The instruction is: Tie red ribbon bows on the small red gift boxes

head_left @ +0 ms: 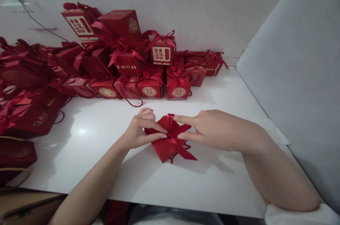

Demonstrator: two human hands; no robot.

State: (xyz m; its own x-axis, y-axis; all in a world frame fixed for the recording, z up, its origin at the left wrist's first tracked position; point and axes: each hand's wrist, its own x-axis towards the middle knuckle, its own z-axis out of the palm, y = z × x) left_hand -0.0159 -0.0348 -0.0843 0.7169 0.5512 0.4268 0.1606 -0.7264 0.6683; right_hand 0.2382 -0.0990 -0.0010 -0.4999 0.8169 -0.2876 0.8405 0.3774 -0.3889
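In front of me a red gift box (162, 149) rests on the white table, with a red satin ribbon (183, 150) across its top. My left hand (142, 128) comes from the left, its thumb and forefinger pinching the ribbon at the middle of the bow. From the right, my right hand (204, 127) reaches over the box. Its forefinger is in the raised ribbon loop, and its thumb touches the ribbon lower down. One ribbon tail hangs toward the front right. A red cord shows at the box's right side. The fingers hide part of the bow.
Finished-looking red gift boxes (127, 64) with ribbons are stacked along the wall. More red boxes (29, 115) crowd the left side. A grey panel (297, 58) bounds the white table (87, 161) on the right. A cardboard box (29, 203) sits below the front-left edge.
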